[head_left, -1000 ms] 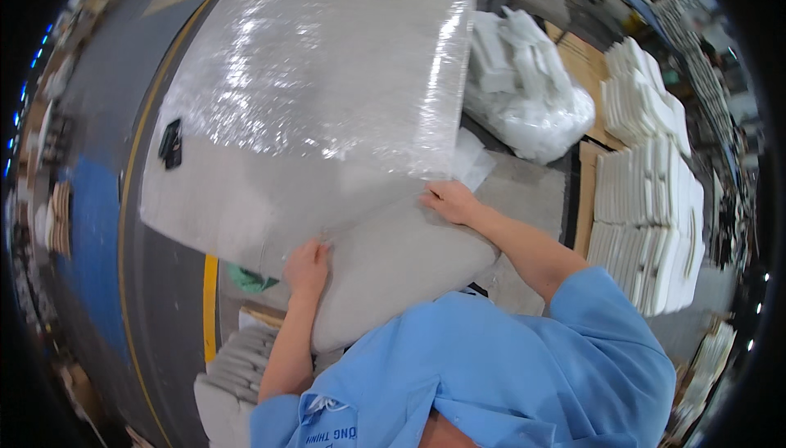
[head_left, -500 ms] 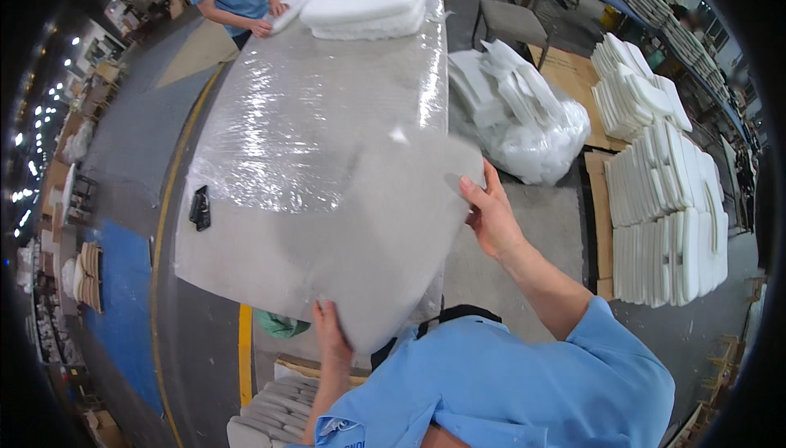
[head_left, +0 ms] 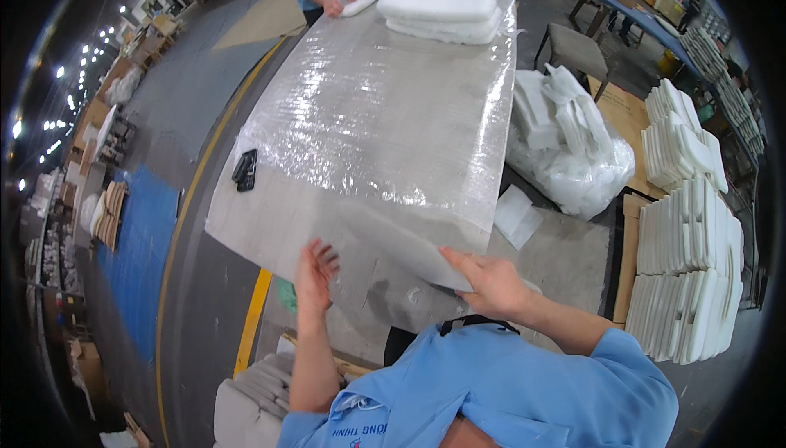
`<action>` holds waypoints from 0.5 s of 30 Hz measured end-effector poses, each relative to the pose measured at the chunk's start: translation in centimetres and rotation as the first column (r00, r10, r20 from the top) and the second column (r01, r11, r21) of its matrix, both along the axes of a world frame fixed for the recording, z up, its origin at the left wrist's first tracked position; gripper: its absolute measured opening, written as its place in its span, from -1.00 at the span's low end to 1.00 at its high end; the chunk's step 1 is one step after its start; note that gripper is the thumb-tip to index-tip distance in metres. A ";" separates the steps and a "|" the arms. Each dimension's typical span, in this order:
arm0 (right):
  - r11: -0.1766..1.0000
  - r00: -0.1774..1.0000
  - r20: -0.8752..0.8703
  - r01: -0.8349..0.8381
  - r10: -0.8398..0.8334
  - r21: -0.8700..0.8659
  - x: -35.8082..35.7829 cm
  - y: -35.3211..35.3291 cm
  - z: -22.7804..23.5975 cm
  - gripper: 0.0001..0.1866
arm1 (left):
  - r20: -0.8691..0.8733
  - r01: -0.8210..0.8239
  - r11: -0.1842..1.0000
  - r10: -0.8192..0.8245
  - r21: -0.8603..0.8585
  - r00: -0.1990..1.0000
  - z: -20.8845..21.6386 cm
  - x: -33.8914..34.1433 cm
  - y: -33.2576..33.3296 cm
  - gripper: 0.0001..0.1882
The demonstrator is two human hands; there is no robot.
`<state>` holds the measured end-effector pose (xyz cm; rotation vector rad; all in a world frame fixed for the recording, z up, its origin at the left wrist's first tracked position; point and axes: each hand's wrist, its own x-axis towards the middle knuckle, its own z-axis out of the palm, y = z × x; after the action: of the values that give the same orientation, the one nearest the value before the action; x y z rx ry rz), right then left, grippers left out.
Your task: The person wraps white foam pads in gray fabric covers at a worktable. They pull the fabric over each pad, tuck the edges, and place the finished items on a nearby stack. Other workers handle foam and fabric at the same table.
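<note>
My right hand (head_left: 489, 284) grips one end of a thin, flat grey cushion (head_left: 405, 250) with rounded corners. It is tilted nearly edge-on over the near end of the table and blurred by motion. My left hand (head_left: 313, 278) is raised at the table's near edge, apart from the cushion, with its fingers spread and nothing in them. Below my left forearm lies a stack of grey cushions (head_left: 250, 405). Clear plastic film covers much of the table (head_left: 352, 133). A small black object (head_left: 245, 171) lies on its left side.
Thick white pads (head_left: 438, 12) lie at the table's far end, where a co-worker's hands (head_left: 342, 2) touch another pad. To the right are a plastic bag of white pieces (head_left: 577, 174), a grey stool (head_left: 573, 53) and tall stacks of white pads (head_left: 688, 272).
The grey cushion has turned from face-on to nearly edge-on, lower in my right hand. My left hand has let go of it and risen. The view has shifted left.
</note>
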<state>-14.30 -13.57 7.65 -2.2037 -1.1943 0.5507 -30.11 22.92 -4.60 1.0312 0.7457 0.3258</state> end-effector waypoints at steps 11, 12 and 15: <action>0.799 0.791 -0.147 -0.557 0.594 0.226 2.0 1.0 -1.8 -0.47 | -0.694 0.957 0.285 -0.700 -0.055 0.169 -2.5 0.5 -2.5 -0.42; 0.782 0.703 -0.343 -0.560 0.623 0.273 3.5 1.7 -1.4 -0.52 | -0.718 0.956 0.291 -0.673 -0.039 0.176 -2.9 0.7 -3.2 -0.43; 0.892 0.798 -0.504 -0.438 0.330 -0.109 7.1 5.5 -2.6 -0.57 | -0.779 0.955 0.279 -0.575 0.098 0.248 -3.7 1.3 -5.5 -0.46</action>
<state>-7.21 -8.04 5.02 -1.8196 -1.3559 1.3712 -28.86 17.39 -8.29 2.0560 0.5375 -0.8929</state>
